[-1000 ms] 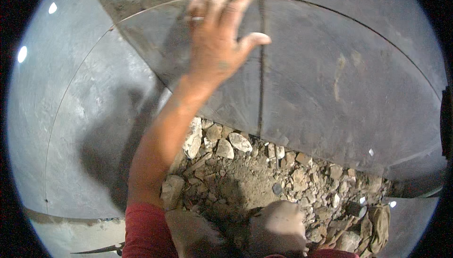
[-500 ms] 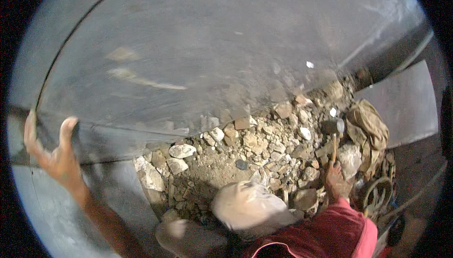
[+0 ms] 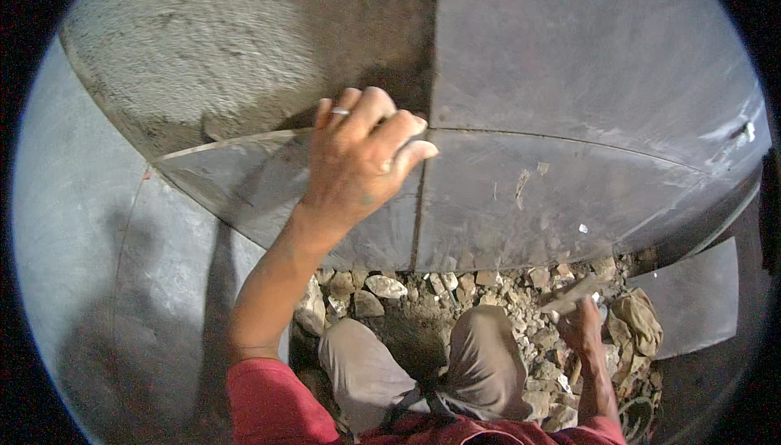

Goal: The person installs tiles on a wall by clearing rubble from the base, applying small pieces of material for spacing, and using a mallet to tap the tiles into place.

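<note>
Two big grey stone slabs stand side by side against the wall, and the person's left hand (image 3: 358,160) sits right at the seam between them. That grip is curled over the top edge of the left slab (image 3: 268,193), fingers (image 3: 370,115) bunched close together and hooked on the rim, with a ring on one of them. The right slab (image 3: 553,201) starts just past the fingertips, touching the left one along a thin vertical joint. Above the grip there's rough grey plaster wall (image 3: 228,63), and a taller slab (image 3: 586,46) up to its right.

Well below and right of that grip, the right hand (image 3: 582,327) is down among the rubble (image 3: 455,290). It looks closed round a wooden handle (image 3: 573,294), maybe a hammer, but it's small and blurry, so whether that grip is clamped or loose can't really be made out. A crumpled tan rag (image 3: 639,319) lies just beside it. The person's knees in grey trousers (image 3: 480,364) are between the two arms.
</note>
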Action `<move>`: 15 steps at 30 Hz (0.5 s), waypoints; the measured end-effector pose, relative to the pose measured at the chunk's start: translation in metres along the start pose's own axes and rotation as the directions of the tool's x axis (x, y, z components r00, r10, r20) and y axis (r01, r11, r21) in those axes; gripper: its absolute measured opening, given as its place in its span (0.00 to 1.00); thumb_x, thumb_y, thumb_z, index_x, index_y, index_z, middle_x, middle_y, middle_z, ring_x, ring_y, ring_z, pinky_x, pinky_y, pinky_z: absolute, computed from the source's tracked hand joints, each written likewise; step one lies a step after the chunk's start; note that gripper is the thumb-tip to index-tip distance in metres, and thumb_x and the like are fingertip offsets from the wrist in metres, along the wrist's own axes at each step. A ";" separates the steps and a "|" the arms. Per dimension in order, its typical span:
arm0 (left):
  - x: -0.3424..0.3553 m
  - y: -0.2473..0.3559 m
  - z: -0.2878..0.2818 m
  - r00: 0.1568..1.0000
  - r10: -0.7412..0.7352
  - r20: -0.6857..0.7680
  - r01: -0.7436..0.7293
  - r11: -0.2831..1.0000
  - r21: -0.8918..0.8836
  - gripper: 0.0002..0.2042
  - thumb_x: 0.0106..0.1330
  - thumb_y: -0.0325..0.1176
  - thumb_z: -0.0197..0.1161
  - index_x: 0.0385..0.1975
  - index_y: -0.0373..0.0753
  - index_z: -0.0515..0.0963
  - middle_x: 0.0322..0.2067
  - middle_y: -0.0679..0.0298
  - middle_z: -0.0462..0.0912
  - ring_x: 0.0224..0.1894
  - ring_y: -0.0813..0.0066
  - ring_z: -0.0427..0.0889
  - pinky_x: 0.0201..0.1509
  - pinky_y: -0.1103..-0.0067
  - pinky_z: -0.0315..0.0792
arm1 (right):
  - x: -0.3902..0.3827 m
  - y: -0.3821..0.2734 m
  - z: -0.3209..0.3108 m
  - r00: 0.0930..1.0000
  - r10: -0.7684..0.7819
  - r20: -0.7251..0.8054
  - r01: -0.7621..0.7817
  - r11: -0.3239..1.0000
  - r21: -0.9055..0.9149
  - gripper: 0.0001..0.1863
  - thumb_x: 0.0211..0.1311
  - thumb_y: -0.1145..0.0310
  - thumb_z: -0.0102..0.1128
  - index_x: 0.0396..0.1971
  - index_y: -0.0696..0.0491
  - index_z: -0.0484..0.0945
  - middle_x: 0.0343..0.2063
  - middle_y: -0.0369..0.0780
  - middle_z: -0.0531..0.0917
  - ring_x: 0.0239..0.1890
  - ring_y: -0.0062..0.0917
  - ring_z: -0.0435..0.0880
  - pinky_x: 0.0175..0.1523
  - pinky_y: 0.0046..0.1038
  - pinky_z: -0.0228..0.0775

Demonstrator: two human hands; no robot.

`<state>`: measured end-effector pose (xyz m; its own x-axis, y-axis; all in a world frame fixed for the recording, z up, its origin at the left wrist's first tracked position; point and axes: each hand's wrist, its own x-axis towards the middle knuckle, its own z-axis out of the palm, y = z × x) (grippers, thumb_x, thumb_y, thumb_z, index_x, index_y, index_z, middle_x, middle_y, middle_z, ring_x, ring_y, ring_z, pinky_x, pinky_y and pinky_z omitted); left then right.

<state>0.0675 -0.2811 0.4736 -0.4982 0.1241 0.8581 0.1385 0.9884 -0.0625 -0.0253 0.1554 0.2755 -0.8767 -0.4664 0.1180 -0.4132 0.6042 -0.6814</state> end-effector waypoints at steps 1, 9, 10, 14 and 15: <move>0.001 0.002 -0.003 0.999 0.001 0.040 -0.002 1.000 0.016 0.12 0.42 0.41 0.71 0.23 0.46 0.76 0.23 0.71 0.67 0.29 0.73 0.69 0.33 0.73 0.61 | 0.013 -0.026 0.019 0.968 -0.231 0.102 0.232 0.973 0.005 0.12 0.46 0.65 0.60 0.33 0.51 0.74 0.29 0.42 0.79 0.32 0.34 0.77 0.36 0.33 0.70; 0.006 -0.008 -0.009 0.992 0.032 0.125 -0.032 0.999 -0.002 0.13 0.49 0.46 0.66 0.27 0.46 0.76 0.26 0.66 0.69 0.34 0.66 0.73 0.38 0.69 0.65 | 0.067 -0.252 0.166 0.285 -0.879 0.381 0.958 0.268 -0.100 0.11 0.48 0.64 0.53 0.31 0.48 0.66 0.23 0.35 0.69 0.28 0.31 0.75 0.34 0.35 0.70; 0.007 -0.008 -0.010 0.990 0.028 0.141 -0.029 1.000 0.009 0.13 0.49 0.46 0.66 0.28 0.46 0.76 0.27 0.66 0.69 0.35 0.66 0.73 0.39 0.69 0.66 | 0.073 -0.273 0.174 0.194 -0.919 0.343 0.981 0.190 -0.045 0.12 0.47 0.63 0.54 0.32 0.47 0.66 0.24 0.36 0.71 0.29 0.32 0.76 0.34 0.35 0.70; 0.000 -0.014 -0.016 0.992 0.040 0.118 -0.039 0.999 -0.010 0.14 0.49 0.47 0.66 0.28 0.46 0.76 0.26 0.66 0.69 0.35 0.67 0.73 0.37 0.69 0.66 | 0.084 -0.308 0.225 0.154 -0.952 0.263 0.988 0.152 -0.028 0.13 0.46 0.65 0.54 0.35 0.46 0.69 0.20 0.39 0.73 0.23 0.35 0.77 0.28 0.37 0.72; -0.001 -0.015 -0.015 0.991 0.043 0.130 -0.042 0.999 -0.008 0.14 0.49 0.47 0.66 0.28 0.46 0.75 0.26 0.66 0.69 0.35 0.67 0.73 0.37 0.69 0.66 | 0.086 -0.311 0.235 0.171 -0.960 0.223 0.985 0.172 -0.013 0.15 0.48 0.65 0.53 0.39 0.45 0.70 0.18 0.39 0.74 0.21 0.36 0.77 0.27 0.38 0.71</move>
<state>0.0792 -0.2977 0.4814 -0.5985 0.1768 0.7814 0.1666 0.9815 -0.0945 0.0860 -0.2239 0.3279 0.3016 -0.8037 0.5129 -0.9379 -0.3467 0.0083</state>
